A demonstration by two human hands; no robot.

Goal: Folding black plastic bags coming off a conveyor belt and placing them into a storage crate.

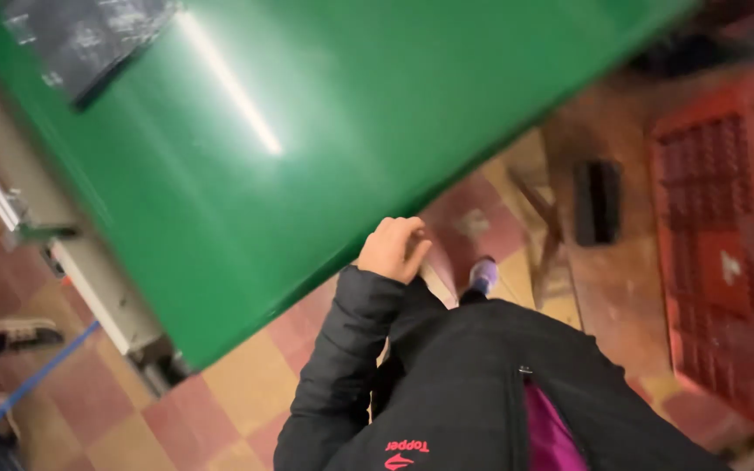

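Fingers of our left hand [392, 249] curl loosely at the green panel's [307, 131] lower edge, gripping nothing; the right hand is out of view. We'd steady that edge.

A red plastic crate [726, 262] is standing at the right beside a dark block [597, 202] on a worn brown surface. Checkered red and yellow floor tiles [246, 384] are showing below, with a blue strap [28, 384] crossing the left corner.
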